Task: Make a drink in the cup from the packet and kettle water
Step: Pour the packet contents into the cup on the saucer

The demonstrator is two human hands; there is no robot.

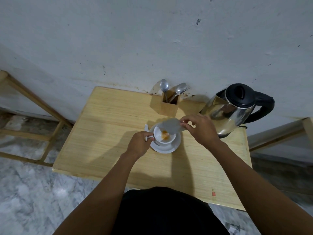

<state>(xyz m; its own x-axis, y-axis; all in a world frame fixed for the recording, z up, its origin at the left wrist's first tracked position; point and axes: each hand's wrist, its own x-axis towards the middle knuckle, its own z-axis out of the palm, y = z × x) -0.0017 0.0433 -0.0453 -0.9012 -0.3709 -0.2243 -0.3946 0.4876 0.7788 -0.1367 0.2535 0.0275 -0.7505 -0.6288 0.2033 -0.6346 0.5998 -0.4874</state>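
Cup: white ceramic cup (pixel 164 135) on a white round saucer (pixel 166 146), mid-counter; orange powder (pixel 164 134) lies inside it.
Packet: grey foil packet (pixel 170 127), tilted over the cup's far rim, open end down toward the powder.
Right hand (pixel 199 128): grip pinched shut on the packet's upper end.
Left hand (pixel 138 144): grip closed on the cup's handle, left of the cup.
Kettle: shiny steel kettle (pixel 232 110) with black lid and handle, right of the cup and farther back.
Holder: wooden box (pixel 169 105) behind the cup, holding metal spoons (pixel 179 89).
Counter: pale wooden counter (pixel 108 133) against a whitish wall (pixel 118 39).
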